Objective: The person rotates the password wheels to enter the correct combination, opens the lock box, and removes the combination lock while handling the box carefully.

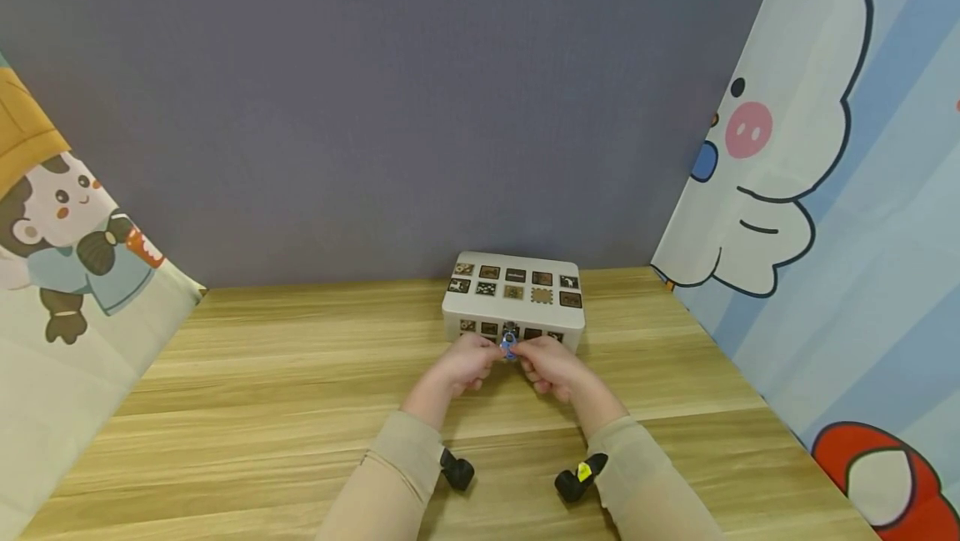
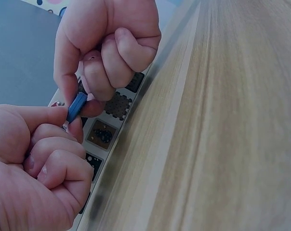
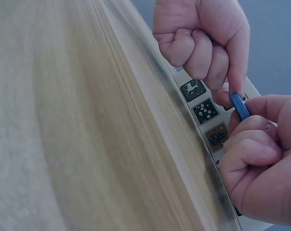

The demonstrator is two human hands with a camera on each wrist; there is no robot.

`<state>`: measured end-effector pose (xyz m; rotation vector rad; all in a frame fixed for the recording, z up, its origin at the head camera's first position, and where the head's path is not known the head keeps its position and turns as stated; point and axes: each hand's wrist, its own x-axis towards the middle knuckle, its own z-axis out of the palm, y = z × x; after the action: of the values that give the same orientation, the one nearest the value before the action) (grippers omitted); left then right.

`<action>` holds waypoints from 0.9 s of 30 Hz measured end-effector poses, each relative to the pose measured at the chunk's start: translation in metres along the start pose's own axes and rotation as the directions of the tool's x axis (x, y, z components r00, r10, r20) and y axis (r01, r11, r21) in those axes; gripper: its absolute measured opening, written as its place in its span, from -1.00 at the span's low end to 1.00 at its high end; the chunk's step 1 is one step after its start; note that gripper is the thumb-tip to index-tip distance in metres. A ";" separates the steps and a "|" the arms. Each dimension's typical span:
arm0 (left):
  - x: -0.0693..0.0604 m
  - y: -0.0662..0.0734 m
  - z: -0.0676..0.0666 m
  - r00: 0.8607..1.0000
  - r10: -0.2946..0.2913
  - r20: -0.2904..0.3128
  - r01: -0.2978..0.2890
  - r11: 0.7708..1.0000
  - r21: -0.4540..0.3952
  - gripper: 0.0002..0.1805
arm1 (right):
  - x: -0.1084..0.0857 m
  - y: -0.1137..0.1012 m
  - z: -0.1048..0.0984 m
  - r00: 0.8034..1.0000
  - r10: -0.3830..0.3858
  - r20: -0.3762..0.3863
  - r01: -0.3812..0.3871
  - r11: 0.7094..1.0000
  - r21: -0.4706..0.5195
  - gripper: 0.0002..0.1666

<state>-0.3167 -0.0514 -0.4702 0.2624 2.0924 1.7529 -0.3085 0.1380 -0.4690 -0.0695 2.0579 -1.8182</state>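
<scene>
A small blue padlock (image 1: 508,347) hangs at the metal clasp (image 1: 511,328) on the front of a white box (image 1: 517,316) with dark and brown square pictures. From the left, my left hand (image 1: 467,360) pinches the padlock between thumb and forefinger, its other fingers curled. My right hand (image 1: 552,366) pinches it from the other side in the same way. Close up in the left wrist view, the lock's blue body (image 2: 77,107) lies between both sets of fingertips, which partly cover it. Whether the shackle is released cannot be told.
The box stands on a wood-grain table (image 1: 300,408), near a grey panel (image 1: 420,107) at the back. Cartoon-printed cloths hang on the left (image 1: 67,274) and right (image 1: 780,216). A black wrist camera (image 1: 456,470) sits at each cuff.
</scene>
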 end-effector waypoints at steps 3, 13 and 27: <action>0.000 -0.001 0.000 1.000 0.000 0.001 0.000 1.000 0.002 -0.68 | 0.000 0.000 0.000 1.000 -0.001 -0.003 0.001 1.000 0.005 -0.69; 0.001 -0.001 -0.001 1.000 0.012 0.005 -0.012 1.000 -0.018 -0.69 | -0.001 -0.003 -0.005 1.000 0.016 -0.022 -0.016 1.000 0.010 -0.67; 0.000 0.000 -0.001 1.000 0.011 0.015 -0.011 1.000 -0.017 -0.68 | -0.005 -0.007 -0.017 1.000 0.018 -0.025 -0.017 0.999 0.030 -0.65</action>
<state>-0.3171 -0.0527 -0.4705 0.2823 2.0687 1.7683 -0.3107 0.1543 -0.4601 -0.0201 2.0414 -1.8481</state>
